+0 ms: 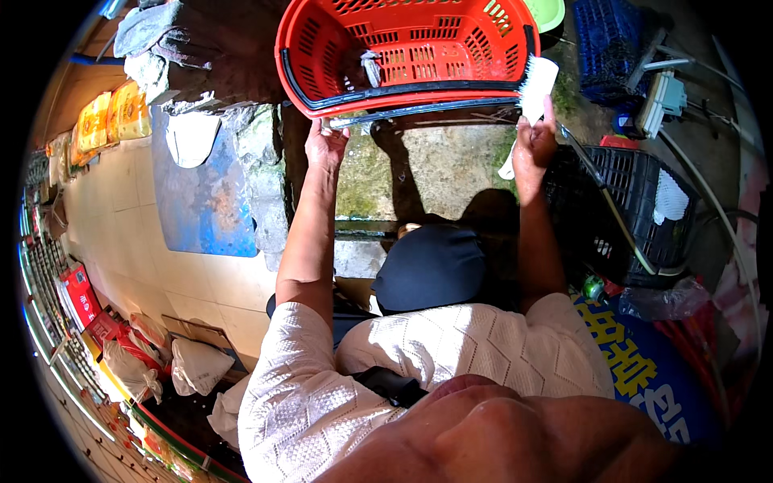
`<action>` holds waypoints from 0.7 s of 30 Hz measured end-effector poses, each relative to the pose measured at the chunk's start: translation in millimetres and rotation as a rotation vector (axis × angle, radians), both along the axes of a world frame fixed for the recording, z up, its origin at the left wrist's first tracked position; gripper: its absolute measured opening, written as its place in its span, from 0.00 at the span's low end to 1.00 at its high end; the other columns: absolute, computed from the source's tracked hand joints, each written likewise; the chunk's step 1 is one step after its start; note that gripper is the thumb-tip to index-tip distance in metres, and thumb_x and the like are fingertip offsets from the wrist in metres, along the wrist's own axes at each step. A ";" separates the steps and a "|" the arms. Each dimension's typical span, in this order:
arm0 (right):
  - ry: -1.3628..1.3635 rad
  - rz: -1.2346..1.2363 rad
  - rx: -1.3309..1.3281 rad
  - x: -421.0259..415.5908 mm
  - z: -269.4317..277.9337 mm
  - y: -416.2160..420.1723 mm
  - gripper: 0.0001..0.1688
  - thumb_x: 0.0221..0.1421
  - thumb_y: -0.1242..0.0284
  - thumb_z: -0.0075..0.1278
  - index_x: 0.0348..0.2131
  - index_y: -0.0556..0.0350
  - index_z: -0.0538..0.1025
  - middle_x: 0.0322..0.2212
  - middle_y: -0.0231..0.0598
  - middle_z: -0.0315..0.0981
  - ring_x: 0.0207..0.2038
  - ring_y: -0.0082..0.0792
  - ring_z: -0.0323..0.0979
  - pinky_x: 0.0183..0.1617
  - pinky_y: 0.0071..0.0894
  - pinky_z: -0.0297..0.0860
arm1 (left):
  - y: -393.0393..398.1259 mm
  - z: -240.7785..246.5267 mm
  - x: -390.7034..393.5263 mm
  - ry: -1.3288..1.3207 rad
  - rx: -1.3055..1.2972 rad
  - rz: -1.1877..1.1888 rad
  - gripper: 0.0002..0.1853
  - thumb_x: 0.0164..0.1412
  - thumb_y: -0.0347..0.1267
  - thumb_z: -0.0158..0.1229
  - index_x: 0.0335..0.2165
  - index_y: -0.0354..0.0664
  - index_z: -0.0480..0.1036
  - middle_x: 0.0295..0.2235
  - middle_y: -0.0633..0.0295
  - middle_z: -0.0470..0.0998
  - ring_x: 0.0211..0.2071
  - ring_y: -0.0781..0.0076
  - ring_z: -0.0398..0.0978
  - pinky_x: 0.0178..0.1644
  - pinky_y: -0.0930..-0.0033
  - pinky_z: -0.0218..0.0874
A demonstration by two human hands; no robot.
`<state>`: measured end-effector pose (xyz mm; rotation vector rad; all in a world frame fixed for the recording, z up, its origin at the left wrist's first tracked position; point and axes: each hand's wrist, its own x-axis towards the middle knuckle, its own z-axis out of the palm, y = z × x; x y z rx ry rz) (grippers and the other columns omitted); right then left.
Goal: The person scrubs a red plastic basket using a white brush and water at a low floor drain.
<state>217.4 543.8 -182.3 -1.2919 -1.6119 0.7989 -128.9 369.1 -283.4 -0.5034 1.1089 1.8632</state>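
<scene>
A red plastic shopping basket (423, 96) is held up in front of me, its open top towards me and its black handle along the near side. My left hand (326, 145) grips the basket's lower left corner by the rim and handle end. In my right hand (534, 142) is a white scrubbing brush (539, 84), its bristles against the basket's right edge. Whether this hand also touches the basket cannot be told. A small whitish thing (371, 67) lies inside the basket.
Black plastic baskets (640, 211) stand at the right, with a blue crate (607, 42) beyond. A green basin (546, 13) is behind the red basket. On the left are a blue board (199, 211), a rough stone ledge (259, 175) and a tiled floor (133, 223) with white bags (199, 365).
</scene>
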 end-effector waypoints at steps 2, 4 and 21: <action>-0.036 -0.003 0.017 3.7 -1.6 1.7 0.36 0.48 0.78 0.53 0.57 0.57 0.63 0.19 0.26 0.57 0.22 0.21 0.57 0.27 0.23 0.60 | 12.9 14.4 6.0 0.069 0.018 -0.036 0.18 0.60 0.51 0.49 0.38 0.50 0.70 0.35 0.67 0.74 0.35 0.65 0.70 0.32 0.58 0.61; -0.036 0.017 -0.084 0.8 10.2 6.3 0.36 0.50 0.79 0.51 0.58 0.58 0.60 0.29 0.35 0.69 0.31 0.26 0.66 0.36 0.24 0.65 | 32.1 49.6 19.5 0.108 0.053 -0.073 0.28 0.61 0.60 0.37 0.43 0.52 0.67 0.36 0.66 0.74 0.33 0.65 0.70 0.29 0.60 0.60; 0.243 0.127 -0.121 -4.8 -6.0 38.7 0.35 0.53 0.83 0.44 0.60 0.65 0.53 0.48 0.52 0.66 0.50 0.37 0.67 0.53 0.31 0.62 | 10.3 87.1 127.4 0.246 0.139 -0.245 0.20 0.64 0.46 0.44 0.48 0.46 0.64 0.43 0.60 0.75 0.41 0.63 0.75 0.36 0.58 0.73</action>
